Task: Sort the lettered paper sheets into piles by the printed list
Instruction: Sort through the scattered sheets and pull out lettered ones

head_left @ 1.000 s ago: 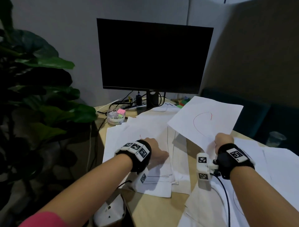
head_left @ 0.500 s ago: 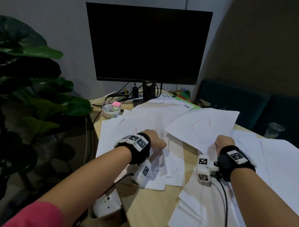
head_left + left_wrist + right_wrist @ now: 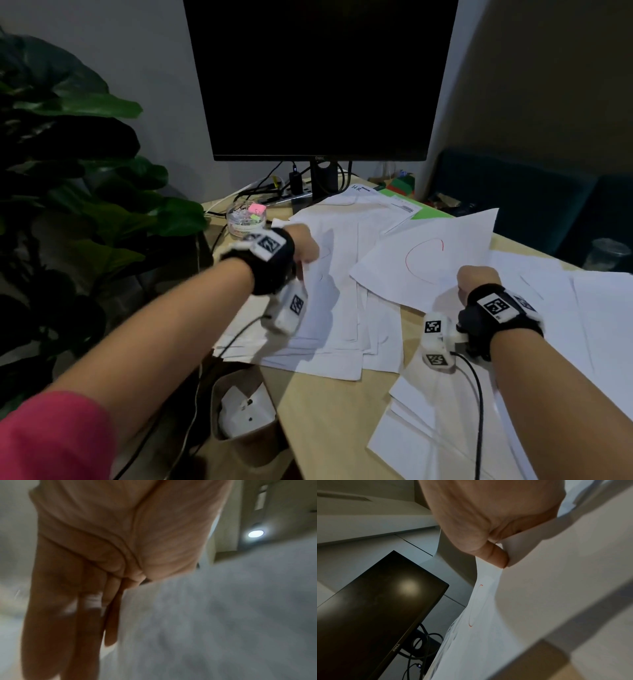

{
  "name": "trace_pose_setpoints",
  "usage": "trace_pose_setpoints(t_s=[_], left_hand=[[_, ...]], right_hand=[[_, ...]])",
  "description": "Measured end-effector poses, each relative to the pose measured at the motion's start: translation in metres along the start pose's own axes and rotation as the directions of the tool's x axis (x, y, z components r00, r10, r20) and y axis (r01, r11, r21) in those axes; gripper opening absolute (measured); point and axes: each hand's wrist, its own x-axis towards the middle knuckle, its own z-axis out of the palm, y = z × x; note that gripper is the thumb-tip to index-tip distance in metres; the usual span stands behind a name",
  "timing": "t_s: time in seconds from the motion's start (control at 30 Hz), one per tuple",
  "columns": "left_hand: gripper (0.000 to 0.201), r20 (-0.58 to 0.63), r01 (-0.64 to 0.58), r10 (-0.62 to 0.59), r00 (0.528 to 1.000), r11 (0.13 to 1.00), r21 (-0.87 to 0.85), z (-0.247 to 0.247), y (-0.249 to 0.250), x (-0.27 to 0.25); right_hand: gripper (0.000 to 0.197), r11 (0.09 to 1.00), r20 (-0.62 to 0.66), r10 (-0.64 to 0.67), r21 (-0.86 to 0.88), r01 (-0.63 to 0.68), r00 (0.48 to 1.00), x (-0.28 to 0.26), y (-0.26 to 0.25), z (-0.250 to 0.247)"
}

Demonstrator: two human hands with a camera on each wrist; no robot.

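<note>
The right hand (image 3: 476, 281) pinches a sheet with a red C (image 3: 424, 253), raised over the table (image 3: 329, 411) between two paper piles. The left hand (image 3: 305, 246), fingers straight, hovers above the left pile (image 3: 342, 325). A monitor (image 3: 322, 78) stands behind, with a plant (image 3: 78, 178) at left.

- Bare tan desk strip (image 3: 329, 411) between the two white paper stacks, near edge: I see open room there.
- Far side is blocked by the black monitor (image 3: 322, 78), its stand and cables.
- Left edge: big green-leafed plant (image 3: 78, 164) crowds in; clear tub of clips (image 3: 246, 219) sits far left.
- Right: clear plastic cup (image 3: 607, 254).
</note>
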Motion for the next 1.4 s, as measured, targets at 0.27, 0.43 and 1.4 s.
trace_pose_setpoints(t_s=[0.27, 0.43, 1.4], left_hand=[[0.04, -0.272, -0.023, 0.152, 0.95, 0.904, 0.426, -0.075, 0.012, -0.03], [0.063, -0.148, -0.185, 0.28, 0.948, 0.869, 0.459, -0.046, 0.016, -0.026], [0.028, 0.05, -0.162, 0.156, 0.986, 0.891, 0.424, 0.081, 0.041, 0.008]], right_hand=[[0.036, 0.963, -0.008, 0.064, 0.262, -0.06, 0.998, 0.001, -0.003, 0.011], [0.019, 0.954, 0.09, 0.111, 0.271, -0.132, 0.99, -0.004, -0.005, 0.002], [0.016, 0.997, 0.084, 0.046, 0.054, -0.051, 0.995, -0.001, 0.004, 0.0]])
